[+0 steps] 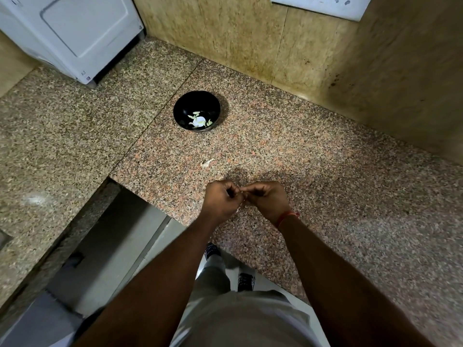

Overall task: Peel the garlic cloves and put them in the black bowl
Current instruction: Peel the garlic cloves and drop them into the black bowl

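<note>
A black bowl (196,110) stands on the granite counter (288,156) and holds several pale peeled garlic cloves (199,119). One unpeeled clove (207,163) lies on the counter between the bowl and my hands. My left hand (221,201) and my right hand (266,200) meet above the counter's near edge, fingers curled, pinching something small between them. That thing is almost wholly hidden by my fingers; only a pale sliver shows below the left hand.
A white appliance (75,33) stands at the back left. Tiled walls (250,38) close off the back and right. The counter has a cut-out at the lower left with the floor below. My legs and shoes show beneath my arms.
</note>
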